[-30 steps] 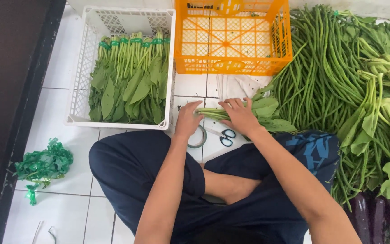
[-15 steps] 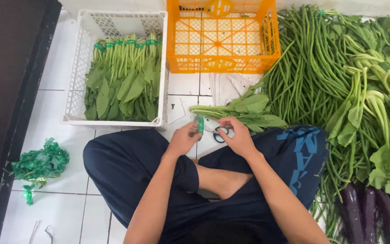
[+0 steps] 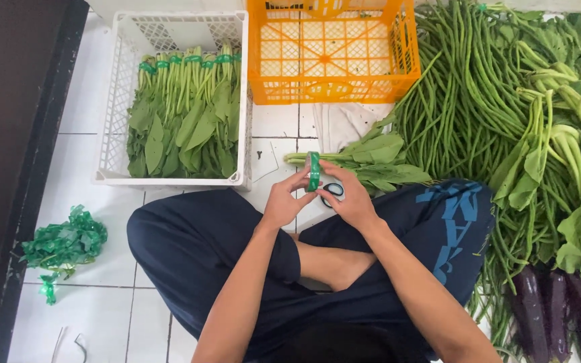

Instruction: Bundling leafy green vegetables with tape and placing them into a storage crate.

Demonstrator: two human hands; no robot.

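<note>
I sit cross-legged on white floor tiles. My left hand [image 3: 282,200] and my right hand [image 3: 348,195] both pinch a roll of green tape [image 3: 314,172], held upright between them. Just beyond it a small bunch of leafy greens [image 3: 364,161] lies on the floor, stems pointing left. Black-handled scissors [image 3: 333,191] lie on the tile under my right hand, partly hidden.
A white crate [image 3: 113,114] at the back left holds several tied bunches of greens [image 3: 184,114]. An orange crate [image 3: 331,46] stands behind. Long beans [image 3: 462,101], loose leafy greens [image 3: 573,148] and purple eggplants [image 3: 553,309] pile on the right. Crumpled green tape [image 3: 65,243] lies left.
My hands left the bunch of greens, drew back toward me and took up the roll of green tape. The view has shifted slightly.
</note>
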